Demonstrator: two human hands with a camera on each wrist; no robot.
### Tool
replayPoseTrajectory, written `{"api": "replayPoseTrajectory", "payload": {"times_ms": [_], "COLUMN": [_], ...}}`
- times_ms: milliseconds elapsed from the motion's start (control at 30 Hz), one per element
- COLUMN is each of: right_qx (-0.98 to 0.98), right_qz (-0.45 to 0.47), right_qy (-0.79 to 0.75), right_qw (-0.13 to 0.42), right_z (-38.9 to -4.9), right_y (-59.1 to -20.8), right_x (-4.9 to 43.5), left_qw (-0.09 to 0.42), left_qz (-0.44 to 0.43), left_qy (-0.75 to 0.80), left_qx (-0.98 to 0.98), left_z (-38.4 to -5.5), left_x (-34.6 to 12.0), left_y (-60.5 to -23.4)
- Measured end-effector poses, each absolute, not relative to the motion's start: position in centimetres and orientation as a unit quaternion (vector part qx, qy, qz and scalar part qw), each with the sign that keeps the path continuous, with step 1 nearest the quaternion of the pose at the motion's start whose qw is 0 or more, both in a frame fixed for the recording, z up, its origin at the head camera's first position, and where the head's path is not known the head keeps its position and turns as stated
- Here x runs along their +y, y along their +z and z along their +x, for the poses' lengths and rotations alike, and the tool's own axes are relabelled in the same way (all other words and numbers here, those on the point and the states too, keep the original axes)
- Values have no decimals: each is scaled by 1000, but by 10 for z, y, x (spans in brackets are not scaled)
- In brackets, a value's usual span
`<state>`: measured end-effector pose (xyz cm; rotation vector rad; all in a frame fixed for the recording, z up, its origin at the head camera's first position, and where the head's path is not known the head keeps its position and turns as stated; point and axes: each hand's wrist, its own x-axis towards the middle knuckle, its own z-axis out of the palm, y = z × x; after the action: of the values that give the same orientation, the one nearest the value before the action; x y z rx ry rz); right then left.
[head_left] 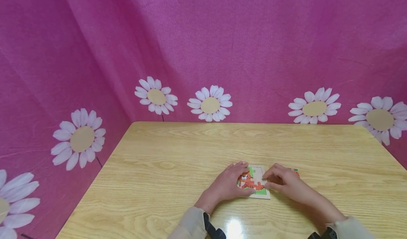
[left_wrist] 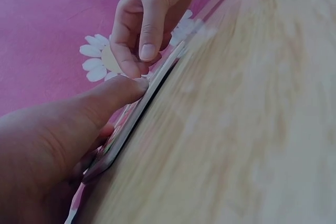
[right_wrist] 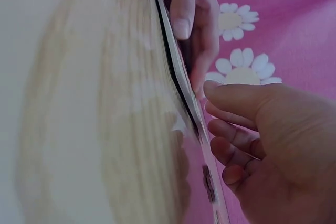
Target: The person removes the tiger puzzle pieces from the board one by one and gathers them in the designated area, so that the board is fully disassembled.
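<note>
A small wooden jigsaw board [head_left: 262, 196] with an orange striped animal on green lies on the table; bare wood shows in its upper right part. My left hand [head_left: 227, 182] holds the board's left side, thumb along the near edge and fingers at the far edge. In the left wrist view, the left thumb [left_wrist: 123, 92] presses on the rim. My right hand [head_left: 287, 182] is at the board's right edge, its fingers loosely bent and thumb apart from the index finger. No piece shows between them. Just beyond the right hand lies a red and green puzzle piece [head_left: 296, 171], mostly hidden.
The wood-grain table [head_left: 159, 154] extends around the board. Behind and to the left hangs a pink cloth [head_left: 254, 48] with white daisies. In the right wrist view, a dark-edged loose piece [right_wrist: 209, 183] lies near the right fingers.
</note>
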<state>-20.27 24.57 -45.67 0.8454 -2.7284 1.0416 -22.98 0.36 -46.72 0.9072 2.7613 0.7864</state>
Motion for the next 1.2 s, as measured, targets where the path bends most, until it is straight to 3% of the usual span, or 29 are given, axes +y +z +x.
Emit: {"api": "replayPoseTrajectory", "payload": {"times_ms": [233,733,1200], "right_qx": [-891,-891,-885], "right_qz": [285,303,286], "right_qy": [355,337,367], "right_qw": [-4,-20,8], "right_z": [-199,-200,-193], "right_y": [-454,-451,-452], "right_x": [237,230,226], "left_qw": [70,61,57], "left_qz": [305,311,311], "left_qy": [270,267,261], "left_qx": [911,910,912], "left_z": [-231,-231,-232], "left_x": [2,3,2], "left_y": [-467,-467,-468]}}
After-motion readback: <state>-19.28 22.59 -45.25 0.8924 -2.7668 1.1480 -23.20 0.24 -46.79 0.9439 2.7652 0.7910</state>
